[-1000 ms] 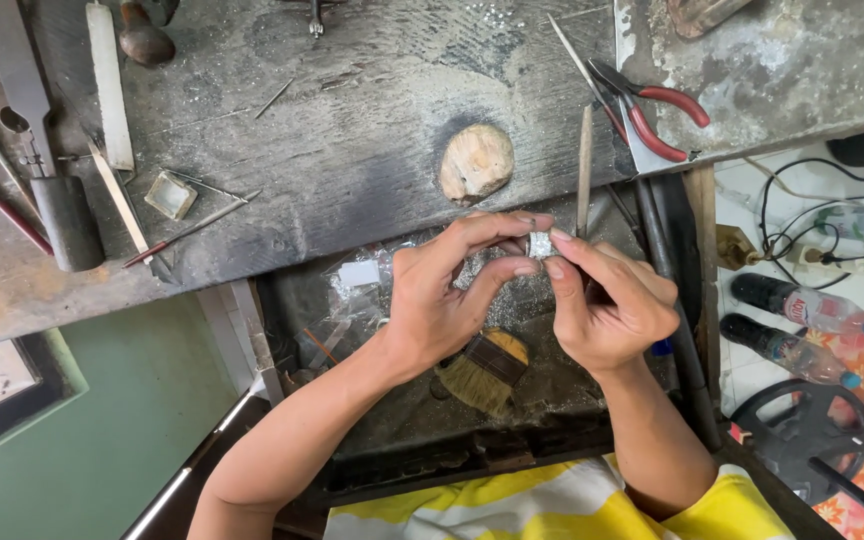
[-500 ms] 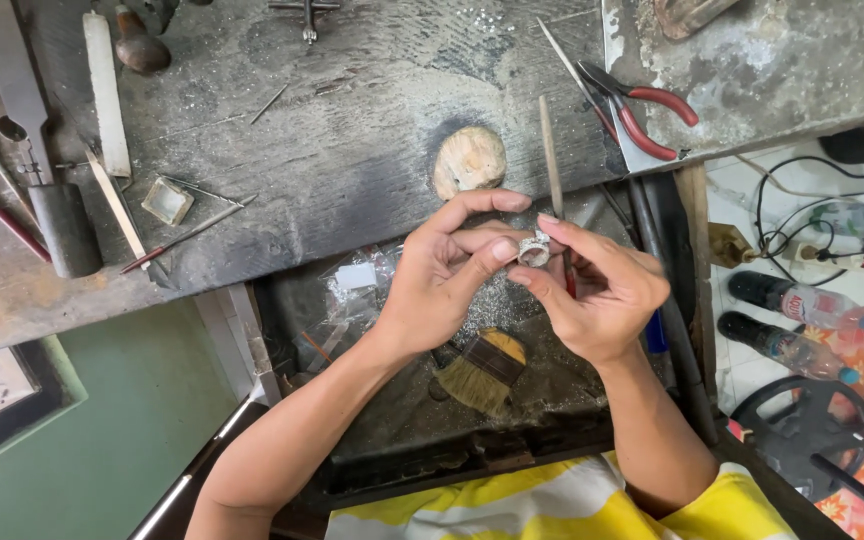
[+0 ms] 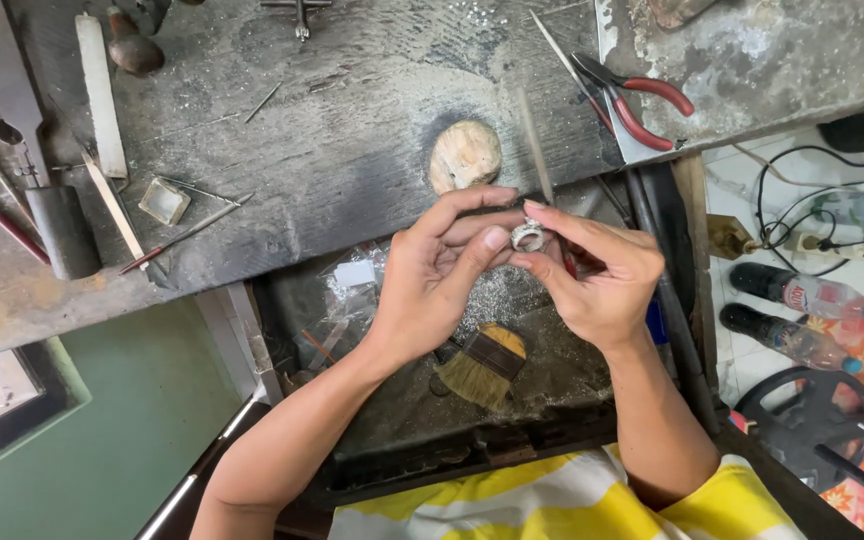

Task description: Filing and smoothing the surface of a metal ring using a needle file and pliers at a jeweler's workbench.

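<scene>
A small silver ring (image 3: 529, 236) is pinched between the fingertips of both hands over an open drawer tray (image 3: 402, 420). My left hand (image 3: 442, 275) grips it with thumb and fingers from the left. My right hand (image 3: 597, 280) holds it from the right and also carries a thin file (image 3: 535, 150) that points up and away, blurred. Silvery filings lie on the tray below the hands, beside a short flat brush (image 3: 480, 365).
A worn grey workbench (image 3: 332, 140) carries a wooden bench peg (image 3: 465, 155), red-handled pliers (image 3: 637, 100), a white stick (image 3: 100, 95), thin rods, a small square dish (image 3: 164, 200) and a dark cylinder (image 3: 64, 230). Bottles (image 3: 797, 295) and cables lie on the floor at right.
Both hands shifted slightly lower-left with the ring. The file in my right hand tilted and moved left, now blurred, and the ring has turned between the fingertips.
</scene>
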